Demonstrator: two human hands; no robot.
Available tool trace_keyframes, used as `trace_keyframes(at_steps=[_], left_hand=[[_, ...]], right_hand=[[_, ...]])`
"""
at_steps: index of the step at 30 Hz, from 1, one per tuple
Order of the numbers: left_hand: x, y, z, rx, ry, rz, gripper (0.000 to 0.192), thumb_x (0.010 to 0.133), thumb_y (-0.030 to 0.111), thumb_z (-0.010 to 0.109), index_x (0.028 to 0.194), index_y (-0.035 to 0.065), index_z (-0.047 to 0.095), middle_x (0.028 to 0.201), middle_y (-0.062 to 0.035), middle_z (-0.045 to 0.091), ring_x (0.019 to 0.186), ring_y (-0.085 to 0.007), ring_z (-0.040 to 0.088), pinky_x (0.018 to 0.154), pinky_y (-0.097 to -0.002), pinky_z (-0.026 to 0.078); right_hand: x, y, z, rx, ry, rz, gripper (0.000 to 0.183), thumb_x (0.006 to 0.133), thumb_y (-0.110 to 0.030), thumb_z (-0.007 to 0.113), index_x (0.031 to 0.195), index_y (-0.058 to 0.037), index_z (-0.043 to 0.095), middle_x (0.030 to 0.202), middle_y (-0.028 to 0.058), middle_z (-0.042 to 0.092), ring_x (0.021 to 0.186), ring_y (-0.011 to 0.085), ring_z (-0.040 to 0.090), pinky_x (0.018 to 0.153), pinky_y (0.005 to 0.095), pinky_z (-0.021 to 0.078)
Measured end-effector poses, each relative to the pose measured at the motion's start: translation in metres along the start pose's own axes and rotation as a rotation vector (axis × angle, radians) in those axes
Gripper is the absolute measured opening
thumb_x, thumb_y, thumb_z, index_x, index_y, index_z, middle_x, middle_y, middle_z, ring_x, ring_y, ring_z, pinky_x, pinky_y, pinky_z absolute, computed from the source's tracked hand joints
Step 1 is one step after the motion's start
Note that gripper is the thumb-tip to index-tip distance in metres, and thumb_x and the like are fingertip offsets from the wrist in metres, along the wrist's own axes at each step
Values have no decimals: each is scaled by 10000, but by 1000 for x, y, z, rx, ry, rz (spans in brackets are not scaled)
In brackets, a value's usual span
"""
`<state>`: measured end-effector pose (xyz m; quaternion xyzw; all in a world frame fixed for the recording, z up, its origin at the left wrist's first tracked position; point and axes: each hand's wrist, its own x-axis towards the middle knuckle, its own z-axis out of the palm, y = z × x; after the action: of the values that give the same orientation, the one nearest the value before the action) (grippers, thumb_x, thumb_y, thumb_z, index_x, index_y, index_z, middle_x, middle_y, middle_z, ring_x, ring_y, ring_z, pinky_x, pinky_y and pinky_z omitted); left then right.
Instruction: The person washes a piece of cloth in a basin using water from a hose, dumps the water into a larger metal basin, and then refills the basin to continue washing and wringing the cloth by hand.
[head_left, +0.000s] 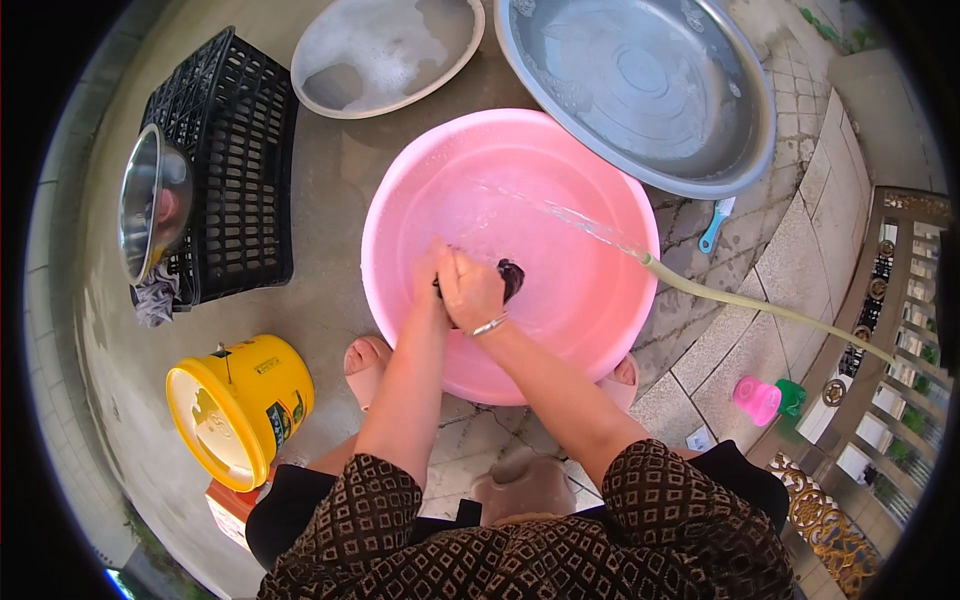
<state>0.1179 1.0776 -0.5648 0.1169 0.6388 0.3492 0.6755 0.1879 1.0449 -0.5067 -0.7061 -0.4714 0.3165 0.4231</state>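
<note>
Over the pink plastic basin (510, 129) my two hands are pressed together around a small dark cloth (512, 279). My right hand (474, 289) is closed on it, and one end of the cloth sticks out on the right. My left hand (428, 270) is blurred and partly covered by the right one; dark fabric shows at its edge. A silver bracelet (489, 325) circles my right wrist. From the pale green hose (720, 293), lying across the basin's right rim, a stream of water (577, 219) shoots leftward into the basin.
A large grey basin (712, 180) overlaps the pink rim at upper right. Beyond stands a basin of sudsy water (390, 109). At left are a black plastic crate (247, 165), a steel bowl (178, 195) and a yellow bucket (292, 367). A blue-handled brush (714, 227) lies right.
</note>
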Motion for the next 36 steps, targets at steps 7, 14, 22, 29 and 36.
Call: trace_keyframes(at_steps=[7,14,22,29,36], left_hand=[[30,3,-2,623,282,382,336,814,384,442,857,51,438,669,-26,463,534,-99,426,412,-232,322],[12,-50,7,-172,13,-323,401,836,385,317,970,45,482,921,-133,535,888,-267,518,764,-402,431],[-38,1,60,262,48,139,402,847,320,391,948,-51,510,811,-101,548,705,-188,510,666,-279,407],[9,-21,6,351,156,-201,548,833,474,300,1078,2,433,1031,-143,508,949,-253,486,812,-381,378],[82,-39,-63,-483,-767,-301,392,843,348,328,963,31,524,874,-133,564,770,-270,558,718,-414,457]], right_hand=[[97,123,-77,-263,78,525,350,799,-304,431,1001,-23,480,944,220,522,881,346,511,738,428,409],[8,64,-11,-256,-435,291,440,762,-469,439,813,-31,432,736,245,545,702,403,526,635,456,403],[52,97,-57,-418,-58,511,553,774,-531,326,892,-52,577,813,222,561,746,367,547,672,432,421],[73,119,-93,-503,-85,539,711,715,-427,540,1231,-13,278,1196,186,388,1068,320,415,915,359,312],[-4,11,-1,-84,-299,204,466,737,-442,477,932,-19,483,683,206,567,621,368,549,576,415,439]])
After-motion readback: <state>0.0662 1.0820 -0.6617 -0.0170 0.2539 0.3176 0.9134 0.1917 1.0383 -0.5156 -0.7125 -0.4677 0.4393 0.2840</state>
